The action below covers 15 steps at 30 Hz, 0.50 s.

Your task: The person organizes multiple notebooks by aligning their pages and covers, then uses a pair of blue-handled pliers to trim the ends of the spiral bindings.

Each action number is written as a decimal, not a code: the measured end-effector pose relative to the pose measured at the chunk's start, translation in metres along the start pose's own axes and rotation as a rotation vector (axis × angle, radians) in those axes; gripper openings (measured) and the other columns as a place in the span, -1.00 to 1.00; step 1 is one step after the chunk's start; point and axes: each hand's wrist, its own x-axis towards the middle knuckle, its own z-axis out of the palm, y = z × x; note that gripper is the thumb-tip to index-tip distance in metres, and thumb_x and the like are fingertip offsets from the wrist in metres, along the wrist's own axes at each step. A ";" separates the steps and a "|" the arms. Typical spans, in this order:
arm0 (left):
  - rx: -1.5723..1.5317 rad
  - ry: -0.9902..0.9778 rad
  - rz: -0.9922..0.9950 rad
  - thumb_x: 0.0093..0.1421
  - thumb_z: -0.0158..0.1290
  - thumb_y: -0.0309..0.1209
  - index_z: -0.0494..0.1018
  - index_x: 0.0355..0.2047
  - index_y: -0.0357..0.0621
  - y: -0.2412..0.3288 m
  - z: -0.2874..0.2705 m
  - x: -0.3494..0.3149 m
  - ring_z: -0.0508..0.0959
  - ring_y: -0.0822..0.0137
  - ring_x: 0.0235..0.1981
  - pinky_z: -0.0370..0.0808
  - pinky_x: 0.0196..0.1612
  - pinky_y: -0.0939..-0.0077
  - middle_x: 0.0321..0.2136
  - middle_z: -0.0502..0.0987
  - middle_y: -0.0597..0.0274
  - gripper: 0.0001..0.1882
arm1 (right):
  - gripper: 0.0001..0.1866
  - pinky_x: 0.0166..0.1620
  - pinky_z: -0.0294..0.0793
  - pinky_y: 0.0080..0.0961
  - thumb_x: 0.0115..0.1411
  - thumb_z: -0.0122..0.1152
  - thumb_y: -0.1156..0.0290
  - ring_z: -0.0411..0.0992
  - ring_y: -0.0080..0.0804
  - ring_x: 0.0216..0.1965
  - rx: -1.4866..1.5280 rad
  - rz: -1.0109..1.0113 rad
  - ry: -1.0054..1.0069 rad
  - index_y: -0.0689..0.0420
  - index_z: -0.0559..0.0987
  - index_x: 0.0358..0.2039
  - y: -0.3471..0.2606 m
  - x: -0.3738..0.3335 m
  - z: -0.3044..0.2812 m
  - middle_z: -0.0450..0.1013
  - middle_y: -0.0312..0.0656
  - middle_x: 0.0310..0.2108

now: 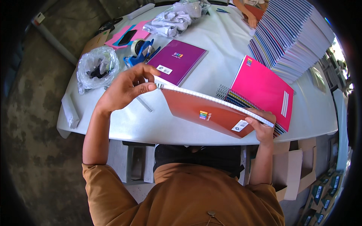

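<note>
A reddish-brown spiral notebook (184,109) is held tilted above the table's near edge, its page edge upward. My right hand (263,126) grips its right end, thumb on the cover and fingers behind. At the other end, my left hand (130,86) has curled fingers, with the thumb tip at the wire coil (160,86) sticking out of the notebook's corner. Just beyond lies a purple spiral notebook (181,60). A pink notebook (260,86) tops a small pile of spiral notebooks to the right. A loose piece of wire coil (144,104) rests below my left hand.
A tall stack of spiral notebooks (290,41) leans at the far right. On the left are a clear plastic bag (97,69), a blue tape dispenser (141,52) and a phone (127,37). Crumpled plastic (175,19) and another person's hand (252,20) are farther back. Cardboard boxes (292,169) stand below.
</note>
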 end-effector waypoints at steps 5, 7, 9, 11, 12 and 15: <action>0.050 -0.053 -0.232 0.10 0.14 -0.45 0.41 -0.23 -0.16 0.000 0.005 0.003 0.38 0.54 -0.35 0.37 -0.21 0.62 -0.33 0.43 0.39 -0.78 | -0.76 -0.26 0.50 -0.59 -0.01 0.27 0.59 0.52 -0.46 -0.39 0.020 0.080 -0.006 0.32 0.57 -0.27 0.003 -0.006 -0.004 0.55 -0.06 -0.38; 0.332 -0.017 0.099 0.08 0.16 -0.32 0.39 -0.09 -0.14 0.001 0.010 0.003 0.37 0.52 -0.29 0.31 -0.22 0.63 -0.30 0.43 0.39 -0.61 | -0.74 -0.24 0.49 -0.60 -0.03 0.28 0.60 0.51 -0.49 -0.37 0.054 0.167 0.006 0.32 0.56 -0.26 0.003 -0.008 -0.002 0.55 -0.09 -0.39; 0.410 0.075 0.163 0.10 0.14 -0.37 0.43 -0.14 -0.17 0.005 0.014 0.003 0.42 0.47 -0.26 0.34 -0.18 0.56 -0.32 0.47 0.35 -0.68 | -0.69 -0.22 0.46 -0.61 -0.05 0.30 0.63 0.47 -0.55 -0.34 0.262 0.120 0.157 0.31 0.55 -0.22 0.002 -0.008 0.006 0.53 -0.14 -0.35; 0.485 -0.085 0.062 0.10 0.13 -0.40 0.44 -0.16 -0.20 0.005 0.007 0.006 0.45 0.35 -0.21 0.36 -0.15 0.45 -0.26 0.49 0.22 -0.71 | -0.68 -0.23 0.43 -0.62 -0.04 0.28 0.63 0.46 -0.56 -0.33 0.297 0.185 0.152 0.31 0.54 -0.20 0.005 -0.013 0.007 0.52 -0.14 -0.28; 0.547 -0.151 -0.009 0.14 0.09 -0.39 0.43 -0.16 -0.28 0.019 0.007 0.009 0.49 0.26 -0.24 0.39 -0.15 0.39 -0.26 0.50 0.10 -0.72 | -0.70 -0.24 0.43 -0.62 -0.03 0.27 0.63 0.45 -0.57 -0.35 0.237 0.182 0.130 0.31 0.55 -0.21 0.012 -0.017 0.007 0.53 -0.16 -0.30; 0.544 -0.105 0.080 0.15 0.06 -0.37 0.45 -0.20 -0.31 0.024 0.009 0.018 0.53 0.15 -0.31 0.44 -0.20 0.37 -0.30 0.52 0.00 -0.73 | -0.76 -0.26 0.41 -0.63 0.01 0.24 0.61 0.44 -0.58 -0.38 0.140 0.185 0.122 0.30 0.57 -0.24 0.012 -0.020 0.007 0.54 -0.20 -0.39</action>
